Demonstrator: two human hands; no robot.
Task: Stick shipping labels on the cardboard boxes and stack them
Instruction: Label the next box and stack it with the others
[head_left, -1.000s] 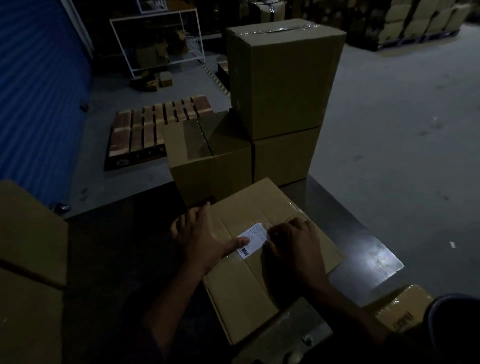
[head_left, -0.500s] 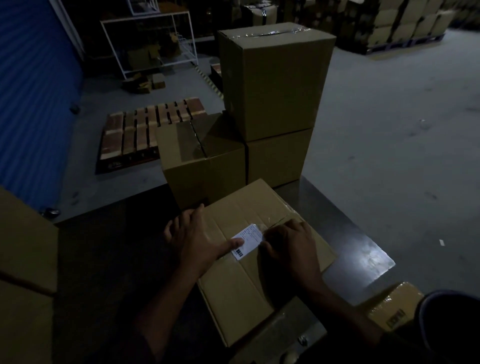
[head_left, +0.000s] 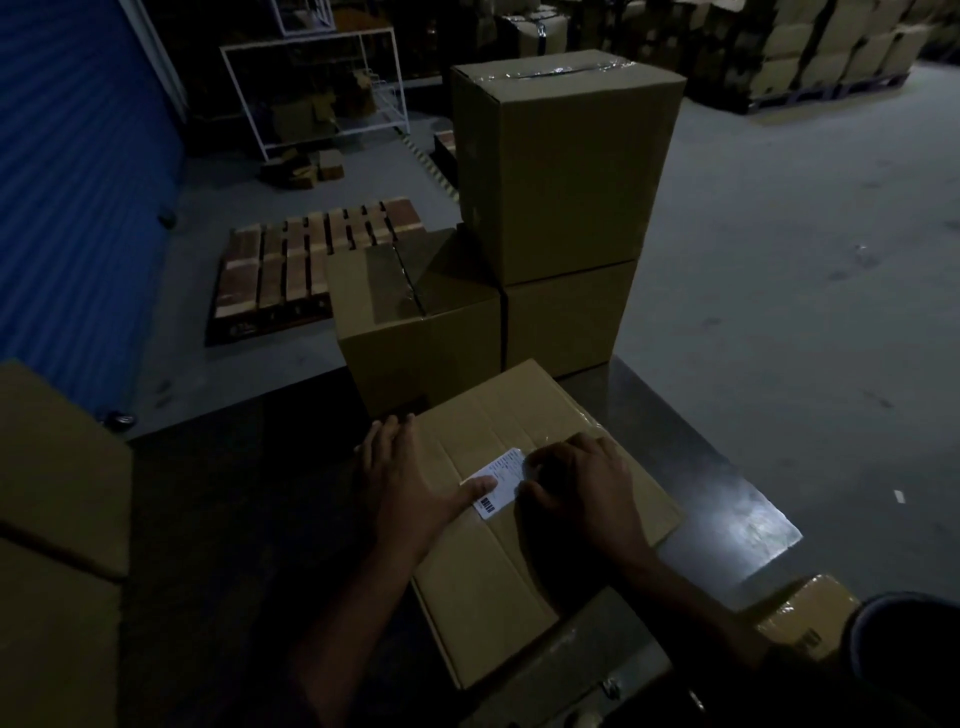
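Observation:
A sealed cardboard box (head_left: 483, 587) lies on the dark metal table (head_left: 727, 499) in front of me. A white shipping label (head_left: 500, 480) with a barcode lies on the box's top. My left hand (head_left: 410, 483) lies flat on the box, its thumb pressing the label's left edge. My right hand (head_left: 582, 488) rests on the label's right side with fingers bent, pressing it down. Beyond the table stand three taped boxes: a tall one (head_left: 561, 161) stacked on another (head_left: 566, 317), and a third (head_left: 415, 322) beside them on the left.
A large cardboard box (head_left: 57, 519) fills the left edge. A small taped parcel (head_left: 800, 613) sits at the lower right. A wooden pallet (head_left: 296, 265) lies on the floor by the blue shutter (head_left: 67, 171). A white wire rack (head_left: 317, 88) and pallets of boxes (head_left: 831, 47) stand behind.
Both hands stay on the label; my left thumb has slid slightly further onto it. The view has shifted a little.

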